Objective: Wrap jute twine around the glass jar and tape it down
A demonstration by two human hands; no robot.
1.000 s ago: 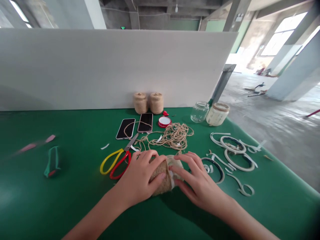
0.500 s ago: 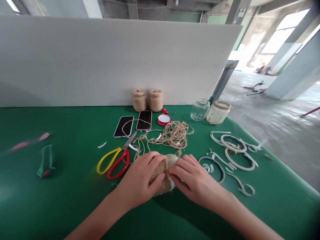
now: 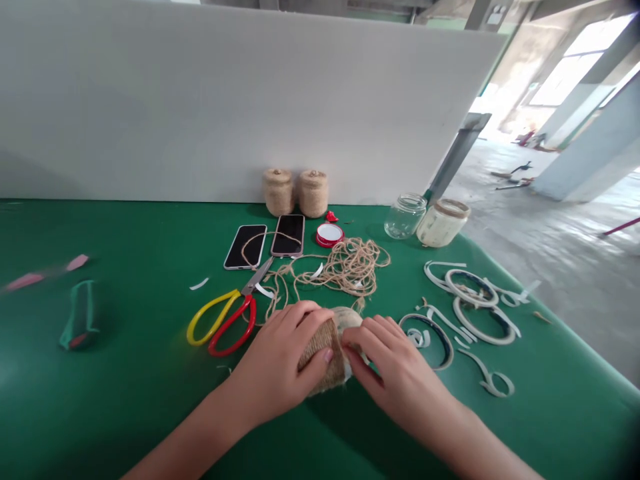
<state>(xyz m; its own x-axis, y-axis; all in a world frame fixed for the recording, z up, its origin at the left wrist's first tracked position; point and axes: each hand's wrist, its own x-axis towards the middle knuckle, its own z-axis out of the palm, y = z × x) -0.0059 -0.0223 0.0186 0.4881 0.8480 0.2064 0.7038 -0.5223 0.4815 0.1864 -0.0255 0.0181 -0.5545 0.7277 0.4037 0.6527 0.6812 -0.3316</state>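
A jar partly wrapped in jute twine (image 3: 327,347) lies on its side on the green table (image 3: 150,400). My left hand (image 3: 277,363) grips its wrapped end, thumb pressed on the twine. My right hand (image 3: 395,367) holds the bare end, fingertips at the edge of the wrapping. A loose tangle of twine (image 3: 345,267) lies just behind the jar, and a strand runs from it toward the hands. Red and yellow scissors (image 3: 223,319) rest left of my left hand.
Two twine spools (image 3: 295,192), two phones (image 3: 267,240) and a red lid (image 3: 329,234) sit near the white board (image 3: 200,100). Two jars (image 3: 427,220) stand at the right. White tape backing strips (image 3: 470,300) litter the right side, with a green object (image 3: 77,323) at the left.
My right hand's fingers have drawn in closer to the jar's end and to my left hand. The view has tilted down slightly.
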